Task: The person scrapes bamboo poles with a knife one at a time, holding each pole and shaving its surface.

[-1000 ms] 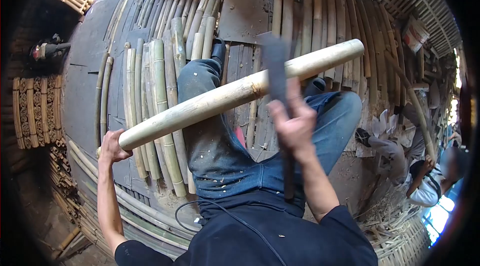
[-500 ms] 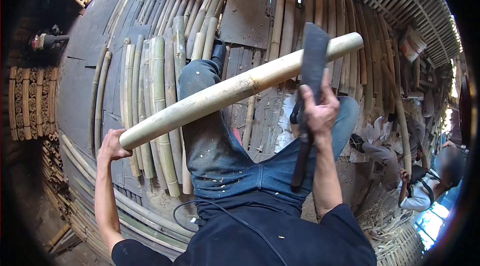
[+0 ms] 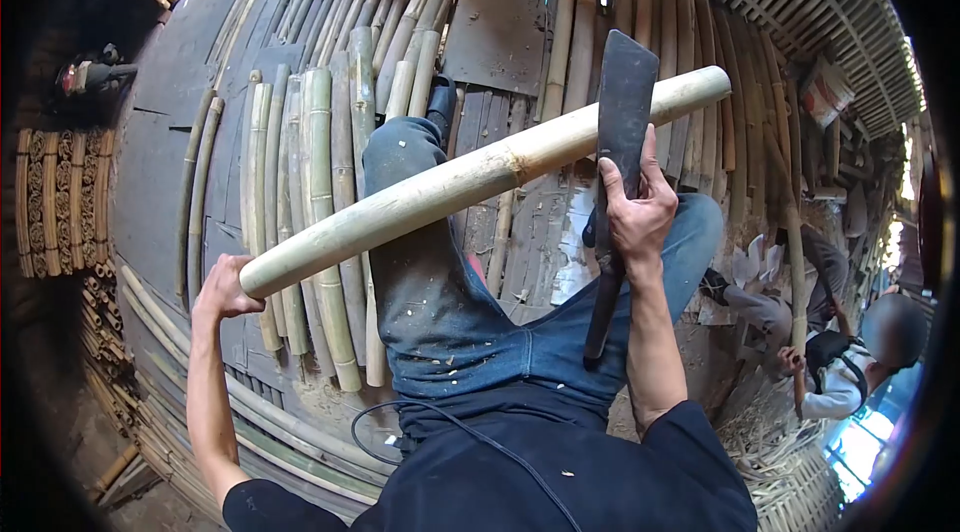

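A thick pale bamboo pole [image 3: 430,197] runs slantwise across my raised knee, its near end low at the left and its far end up at the right. My left hand [image 3: 230,287] is closed around the near end, with its fingers partly hidden beneath. My right hand [image 3: 640,212] is wrapped round a machete [image 3: 627,102] with a broad dark blade. The blade stands nearly upright across the pole toward its far end; whether it touches the pole I cannot tell. The machete's dark handle [image 3: 603,317] extends down past my wrist toward my lap.
Several cut bamboo poles [image 3: 318,162] lie side by side on the left, and more bamboo lines the floor ahead. Bundled sticks [image 3: 65,202] are stacked at far left. At right sits another person [image 3: 835,372] holding a long pole [image 3: 797,272]. A bucket [image 3: 825,90] stands behind.
The machete has turned slightly so more of its flat face shows, and its tip sits a little higher. My left hand and the pole have hardly moved. The other person's pole has shifted slightly left.
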`<state>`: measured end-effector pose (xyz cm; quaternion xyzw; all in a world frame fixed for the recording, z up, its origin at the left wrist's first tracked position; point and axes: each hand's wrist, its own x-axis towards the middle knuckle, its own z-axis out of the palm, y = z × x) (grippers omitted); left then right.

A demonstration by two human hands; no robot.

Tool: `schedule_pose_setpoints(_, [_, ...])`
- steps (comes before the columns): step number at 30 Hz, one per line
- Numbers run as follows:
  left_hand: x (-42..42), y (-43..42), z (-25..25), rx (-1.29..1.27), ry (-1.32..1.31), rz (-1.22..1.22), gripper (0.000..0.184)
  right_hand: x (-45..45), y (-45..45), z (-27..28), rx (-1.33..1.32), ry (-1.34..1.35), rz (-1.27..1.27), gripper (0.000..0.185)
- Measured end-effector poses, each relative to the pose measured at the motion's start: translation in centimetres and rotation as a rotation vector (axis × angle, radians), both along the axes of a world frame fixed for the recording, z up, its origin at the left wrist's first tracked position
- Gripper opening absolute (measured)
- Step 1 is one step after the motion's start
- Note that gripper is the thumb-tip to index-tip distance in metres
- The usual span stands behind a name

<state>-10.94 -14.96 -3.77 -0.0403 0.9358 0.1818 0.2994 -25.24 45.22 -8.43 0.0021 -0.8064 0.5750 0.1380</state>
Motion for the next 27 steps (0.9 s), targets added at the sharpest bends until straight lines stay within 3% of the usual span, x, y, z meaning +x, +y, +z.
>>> schedule_pose_setpoints(2, [0.2,0.2,-0.3,-0.011,-0.025,-0.005,0.051,1.4,-2.3,2.3,0.112,-0.101,0.052,0.079])
schedule_pose_setpoints(6, [-0.8,-0.1,0.3,0.017,-0.092,-0.009,0.059,7.7,-9.1,-0.4,0.106,0.004,0.424,0.087])
schedule_pose_setpoints(7, [-0.9,0.0,0.4,0.025,-0.094,-0.009,0.059,8.9,-9.7,0.2,0.093,-0.192,0.538,0.081])
schedule_pose_setpoints(10, [-1.2,0.1,0.2,0.049,-0.097,-0.008,0.061,7.6,-9.2,-0.4,0.066,0.048,0.382,0.081])
schedule_pose_setpoints(14, [-0.9,-0.2,-0.3,0.042,-0.135,-0.007,0.059,1.1,-2.5,1.5,0.214,0.152,0.031,0.075])
schedule_pose_setpoints(15, [-0.9,-0.3,-0.4,0.054,-0.159,0.001,0.058,0.6,-1.6,3.3,0.121,-0.099,-0.045,0.073])
schedule_pose_setpoints(16, [-1.0,-0.2,-0.6,0.065,-0.182,0.009,0.058,-0.7,-1.7,2.9,0.026,0.034,-0.034,0.072])
schedule_pose_setpoints(18, [-1.1,0.1,-0.8,0.062,-0.197,0.002,0.058,0.6,-2.6,2.4,0.129,0.059,0.060,0.074])
schedule_pose_setpoints(21, [-2.0,0.0,-0.6,0.050,-0.193,-0.022,0.058,6.7,-7.9,0.9,0.151,-0.053,0.389,0.083])
schedule_pose_setpoints(22, [-2.0,-0.2,-0.3,0.048,-0.174,-0.016,0.058,8.4,-9.7,-0.5,0.023,0.003,0.503,0.083])
schedule_pose_setpoints(23, [-2.3,-0.1,0.2,0.050,-0.163,-0.039,0.058,9.7,-10.4,-0.5,0.146,-0.191,0.650,0.084])
schedule_pose_setpoints(24, [-2.8,-0.5,0.0,0.043,-0.163,-0.046,0.058,10.1,-10.5,-0.4,0.243,-0.081,0.628,0.084])
schedule_pose_setpoints(27, [-2.5,-1.8,-0.3,0.014,-0.245,-0.041,0.057,6.5,-8.6,-0.2,0.000,0.064,0.379,0.074])
